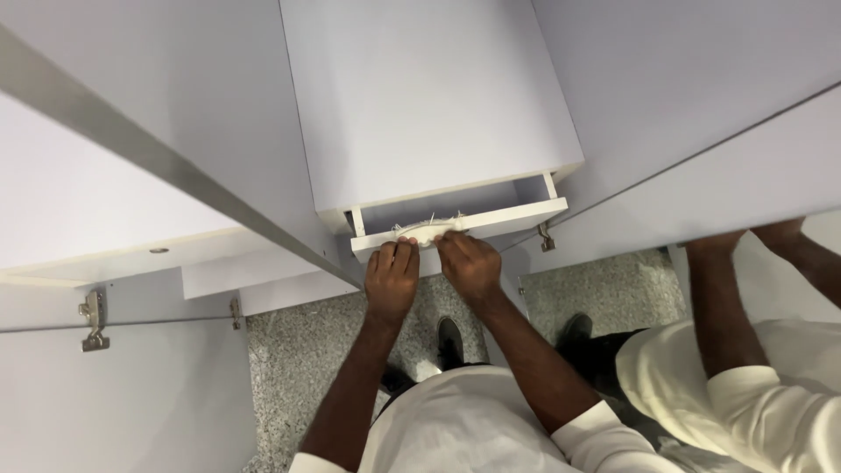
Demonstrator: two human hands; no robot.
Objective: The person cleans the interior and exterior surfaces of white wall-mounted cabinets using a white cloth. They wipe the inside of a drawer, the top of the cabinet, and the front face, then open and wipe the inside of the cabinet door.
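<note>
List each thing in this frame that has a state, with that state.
Drawer: pulled slightly open.
Handle: on the drawer front, touched by both hands.
Left hand: fingertips on the handle.
Right hand: fingertips on the handle.
Cabinet door: swung open, hinge exposed.
Co-worker's arm: reaching up behind the panel, hand hidden.

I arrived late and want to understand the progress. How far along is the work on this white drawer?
Done, as it looks: the white drawer sits in its cabinet, pulled slightly open. In hand: the left hand and the right hand hold a pale handle piece against the drawer front's edge. Left: whether it is fastened cannot be seen; the side doors hang open, hinges exposed. Another person's arms reach under the right panel.
</note>
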